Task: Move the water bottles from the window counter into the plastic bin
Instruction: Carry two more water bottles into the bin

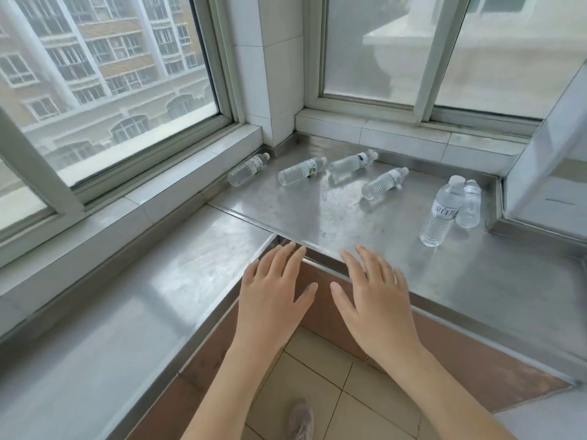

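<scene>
Six water bottles [378, 184] lie well beyond both open hands [324, 300].

Six bottles [379, 185] on counter [317, 214] (corner), hands [273, 290] nearer

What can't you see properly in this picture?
- Plastic bin: nowhere in the head view.
- Small upright bottle: partly hidden behind the taller bottle.
- Label on the leftmost lying bottle: too small to read.
- Shoe: cut off by the bottom edge.
</scene>
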{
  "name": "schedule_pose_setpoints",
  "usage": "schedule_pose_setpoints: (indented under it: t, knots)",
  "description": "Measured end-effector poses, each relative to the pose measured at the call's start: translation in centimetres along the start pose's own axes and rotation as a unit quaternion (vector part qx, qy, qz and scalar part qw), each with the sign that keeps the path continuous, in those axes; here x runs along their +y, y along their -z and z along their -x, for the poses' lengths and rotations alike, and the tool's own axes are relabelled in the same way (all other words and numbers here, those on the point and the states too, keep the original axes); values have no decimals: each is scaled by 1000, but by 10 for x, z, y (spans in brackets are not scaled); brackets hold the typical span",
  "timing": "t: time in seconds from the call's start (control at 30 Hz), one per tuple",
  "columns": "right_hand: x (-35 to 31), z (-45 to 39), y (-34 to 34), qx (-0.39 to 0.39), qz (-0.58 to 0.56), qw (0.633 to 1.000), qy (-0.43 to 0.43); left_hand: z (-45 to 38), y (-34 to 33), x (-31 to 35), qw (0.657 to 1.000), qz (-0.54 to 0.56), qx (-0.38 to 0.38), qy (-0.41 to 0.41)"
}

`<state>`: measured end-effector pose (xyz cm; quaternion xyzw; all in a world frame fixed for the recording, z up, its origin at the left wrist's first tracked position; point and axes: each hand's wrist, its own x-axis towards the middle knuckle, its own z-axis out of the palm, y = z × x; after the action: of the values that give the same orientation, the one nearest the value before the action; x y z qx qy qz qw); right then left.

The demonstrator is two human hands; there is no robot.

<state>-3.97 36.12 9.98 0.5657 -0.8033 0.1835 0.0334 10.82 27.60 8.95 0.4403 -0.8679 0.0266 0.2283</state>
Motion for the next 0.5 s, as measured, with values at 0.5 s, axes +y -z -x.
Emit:
schedule_pose_setpoints:
  t: [0.5]
  knots:
    - [56,-215,-61,-13,31,996,-87,-234,-137,-33,993,67,-30,-92]
